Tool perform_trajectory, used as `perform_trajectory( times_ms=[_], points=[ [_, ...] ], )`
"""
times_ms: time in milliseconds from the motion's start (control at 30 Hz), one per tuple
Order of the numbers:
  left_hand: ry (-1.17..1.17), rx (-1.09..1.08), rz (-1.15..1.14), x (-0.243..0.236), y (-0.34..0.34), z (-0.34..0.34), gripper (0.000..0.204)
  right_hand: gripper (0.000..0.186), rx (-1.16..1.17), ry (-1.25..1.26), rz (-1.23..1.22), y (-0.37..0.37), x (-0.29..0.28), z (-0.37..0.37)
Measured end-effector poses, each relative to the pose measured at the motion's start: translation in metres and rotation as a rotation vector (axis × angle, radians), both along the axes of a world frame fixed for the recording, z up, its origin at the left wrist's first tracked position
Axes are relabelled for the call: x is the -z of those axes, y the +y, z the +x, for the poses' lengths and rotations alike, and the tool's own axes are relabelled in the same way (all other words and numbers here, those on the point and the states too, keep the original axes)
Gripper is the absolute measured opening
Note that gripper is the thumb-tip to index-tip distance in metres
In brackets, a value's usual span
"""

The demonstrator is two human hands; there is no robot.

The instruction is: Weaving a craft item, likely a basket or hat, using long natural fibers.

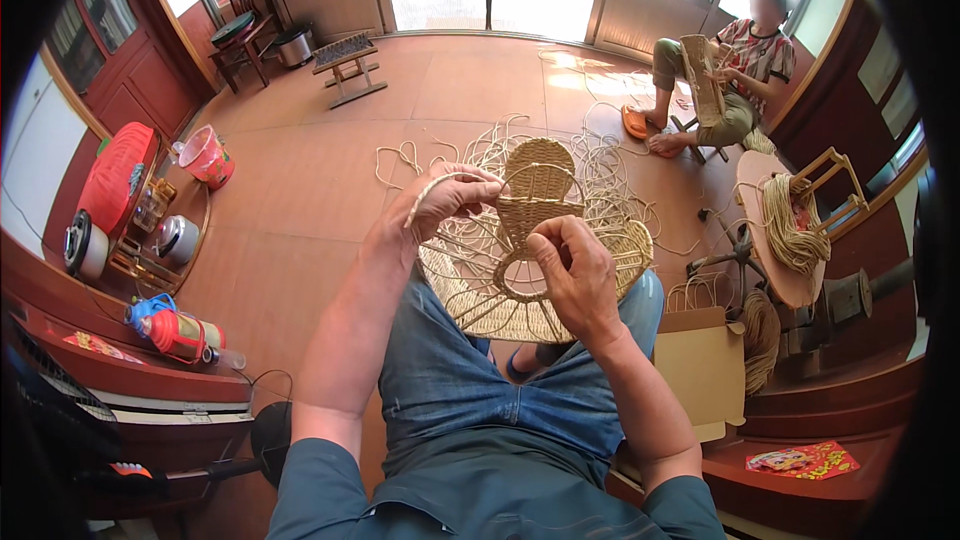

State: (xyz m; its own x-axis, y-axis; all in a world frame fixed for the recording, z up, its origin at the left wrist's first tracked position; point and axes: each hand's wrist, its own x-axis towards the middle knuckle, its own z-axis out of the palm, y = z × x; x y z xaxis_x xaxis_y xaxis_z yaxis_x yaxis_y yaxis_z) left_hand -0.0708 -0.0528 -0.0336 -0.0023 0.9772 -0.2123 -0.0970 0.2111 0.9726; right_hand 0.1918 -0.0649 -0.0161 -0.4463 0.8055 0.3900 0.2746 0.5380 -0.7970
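On my lap rests a half-woven straw piece [480, 323], its bare spokes running from a small central ring [520, 277] to a woven outer band. An upright woven panel [540, 162] with a rounded top stands at its far side. My left hand [455, 198] pinches a straw cord [425, 195] beside the panel's left edge; the cord's free part curves back over the wrist. My right hand [578, 270] is closed, thumb against forefinger, just right of the ring. Whatever lies between those right fingertips is too small to make out.
Loose straw cord [605, 165] lies tangled on the floor beyond the piece. A seated person [750, 70] handles another woven item at the far right. Cord coils [790, 225] hang over a board at right, near a cardboard box [700, 370]. A low stool [347, 65] stands far left.
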Motion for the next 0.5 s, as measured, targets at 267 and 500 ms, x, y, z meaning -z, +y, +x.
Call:
perform_trajectory(
  times_ms=[267, 500],
  points=[
    [0.055, -0.229, 0.075, 0.006, -0.009, 0.017, 0.026, 0.018, 0.021, -0.018, -0.014, 0.017, 0.0, -0.002],
    [0.054, -0.337, 0.141, 0.006, -0.002, 0.031, 0.029, 0.018, 0.009, -0.02, -0.001, 0.025, 0.003, -0.012]
  ],
)
